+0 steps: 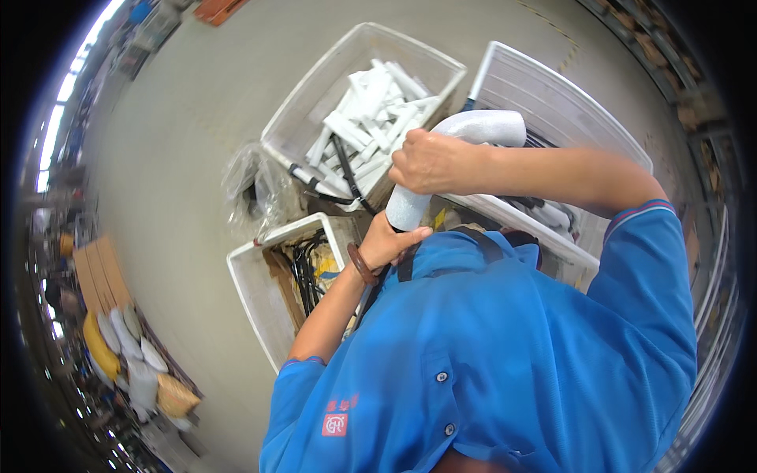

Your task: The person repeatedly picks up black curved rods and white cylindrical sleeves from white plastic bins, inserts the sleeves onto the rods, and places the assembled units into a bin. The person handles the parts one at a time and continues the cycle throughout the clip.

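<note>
A thick white foam tube [406,210] is between my hands, close in front of my blue shirt. It runs up from my left hand and bends over to the right, where its rounded upper part [485,126] points away. My right hand [430,163] is closed around the middle of the tube. Lower down, my left hand [386,242] wraps the bottom end, thumb laid across it; a brown bracelet circles that wrist. Something dark shows at the tube's lower edge, but I cannot make out what it is.
A large white bin [277,118] ahead holds many white foam pieces and black strips. Another white bin [544,87] stands to the right with dark and white parts. A smaller white box [251,293] at left contains black cables. Clear plastic bags [256,185] lie beside it; filled sacks [146,378] sit farther left.
</note>
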Demonstrator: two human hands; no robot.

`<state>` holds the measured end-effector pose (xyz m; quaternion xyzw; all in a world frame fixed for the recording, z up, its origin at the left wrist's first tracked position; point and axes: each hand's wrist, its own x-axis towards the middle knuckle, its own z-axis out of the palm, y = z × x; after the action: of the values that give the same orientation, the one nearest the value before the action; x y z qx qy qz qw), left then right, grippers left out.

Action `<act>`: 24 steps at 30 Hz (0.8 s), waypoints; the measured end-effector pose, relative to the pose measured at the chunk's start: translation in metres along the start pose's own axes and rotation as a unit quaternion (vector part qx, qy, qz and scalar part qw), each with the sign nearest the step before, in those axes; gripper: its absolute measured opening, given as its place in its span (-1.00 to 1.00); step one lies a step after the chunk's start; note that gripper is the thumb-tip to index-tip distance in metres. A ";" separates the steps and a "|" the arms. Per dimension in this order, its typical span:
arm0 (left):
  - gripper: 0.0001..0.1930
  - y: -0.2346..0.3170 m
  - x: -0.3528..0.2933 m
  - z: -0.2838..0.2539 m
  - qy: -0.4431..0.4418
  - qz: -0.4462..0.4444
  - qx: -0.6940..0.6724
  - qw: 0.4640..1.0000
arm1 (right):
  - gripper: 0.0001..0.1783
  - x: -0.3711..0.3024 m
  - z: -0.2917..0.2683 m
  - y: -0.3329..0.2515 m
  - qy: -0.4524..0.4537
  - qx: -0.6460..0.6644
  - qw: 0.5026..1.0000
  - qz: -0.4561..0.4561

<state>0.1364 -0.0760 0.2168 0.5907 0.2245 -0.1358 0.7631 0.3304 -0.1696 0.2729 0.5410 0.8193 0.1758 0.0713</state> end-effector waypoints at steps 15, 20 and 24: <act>-0.81 0.286 0.196 0.276 -0.095 0.514 0.019 0.852 | -0.23 -0.280 -0.100 0.011 0.303 0.230 0.727 0.572; -0.83 0.228 0.288 0.340 -0.141 0.433 -0.099 0.885 | -0.68 -0.364 0.042 -0.024 0.271 0.294 0.530 0.748; -0.77 0.049 0.359 0.244 -0.087 0.203 0.114 0.969 | -0.71 -0.449 0.112 -0.100 0.068 0.266 0.557 0.784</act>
<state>0.5137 -0.2767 0.1265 0.6930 0.0151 -0.0538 0.7188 0.4598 -0.5904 0.0993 0.9507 0.0843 -0.0273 -0.2973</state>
